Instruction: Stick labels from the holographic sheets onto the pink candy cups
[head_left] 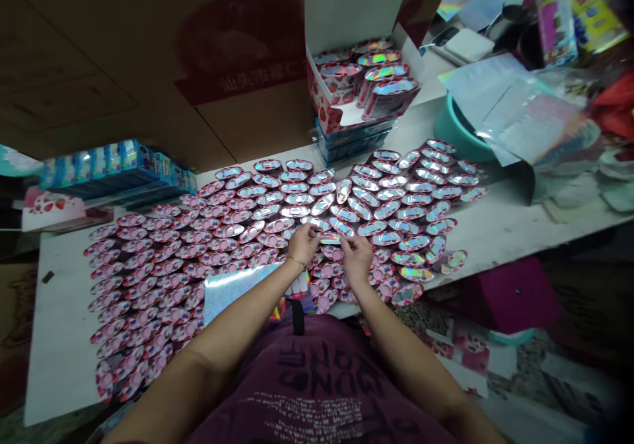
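View from the head camera, read left to right. At the far left of the white counter [59, 338], a row of blue printed packs [116, 166] lies along the back edge. In front of it spreads a field of pink oval plastic pieces with plain faces [148, 279], overlapping in rows and covering roughly the left half of the spread. A sheet of holographic foil [238, 285] lies at the near edge, partly under your left forearm.

Your left hand [303, 242] reaches forward at the centre of the spread, wrist low, its grip pinched shut on the left end of a small holographic strip [329, 239]. Your right hand [356, 254] faces it, fingers curled, its grip closed on the strip's right end. The strip hangs between both hands, just above the ovals.

To the right lie oval pieces with shiny holographic faces [411, 199], a smaller share than the plain ones, so the plain pink half appears to remain. Behind them an open white carton [347, 113] holds more foil-faced pieces, and a teal basin [458, 130] stands beside it.
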Demonstrator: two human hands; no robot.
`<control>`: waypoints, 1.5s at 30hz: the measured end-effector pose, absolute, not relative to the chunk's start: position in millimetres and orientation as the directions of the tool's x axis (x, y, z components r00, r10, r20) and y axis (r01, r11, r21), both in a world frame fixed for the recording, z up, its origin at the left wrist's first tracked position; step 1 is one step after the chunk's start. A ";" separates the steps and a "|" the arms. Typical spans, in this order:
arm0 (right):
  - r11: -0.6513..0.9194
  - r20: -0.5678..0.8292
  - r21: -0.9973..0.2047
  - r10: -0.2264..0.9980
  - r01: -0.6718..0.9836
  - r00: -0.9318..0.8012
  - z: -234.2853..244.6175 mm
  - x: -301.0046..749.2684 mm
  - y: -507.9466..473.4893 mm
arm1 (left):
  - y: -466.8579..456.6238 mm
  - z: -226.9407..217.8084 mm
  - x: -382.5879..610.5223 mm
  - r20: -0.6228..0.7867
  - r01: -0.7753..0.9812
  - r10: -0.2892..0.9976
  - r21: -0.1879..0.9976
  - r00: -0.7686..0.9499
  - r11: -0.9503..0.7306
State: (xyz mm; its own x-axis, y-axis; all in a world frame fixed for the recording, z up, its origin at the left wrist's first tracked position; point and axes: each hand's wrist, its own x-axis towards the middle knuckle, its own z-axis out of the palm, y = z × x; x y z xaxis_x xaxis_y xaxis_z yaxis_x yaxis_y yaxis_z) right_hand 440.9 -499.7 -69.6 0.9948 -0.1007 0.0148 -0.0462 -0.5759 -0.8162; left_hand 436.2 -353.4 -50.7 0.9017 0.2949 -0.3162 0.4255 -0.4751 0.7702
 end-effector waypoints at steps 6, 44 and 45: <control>-0.804 0.125 -0.590 0.000 0.075 0.992 -74.8 442.6 -494.8 | -362.6 -46.3 444.8 -0.251 0.347 0.241 0.617 0.937 -0.706; -0.444 -0.142 -0.879 0.593 0.175 0.792 12.1 413.9 -493.0 | -284.2 -3.0 368.5 -0.353 0.263 -0.033 0.753 0.935 -0.603; -0.432 -0.207 -0.901 0.530 0.051 0.822 9.9 420.0 -505.8 | -299.3 -2.1 375.0 -0.388 0.314 -0.073 0.829 0.919 -0.463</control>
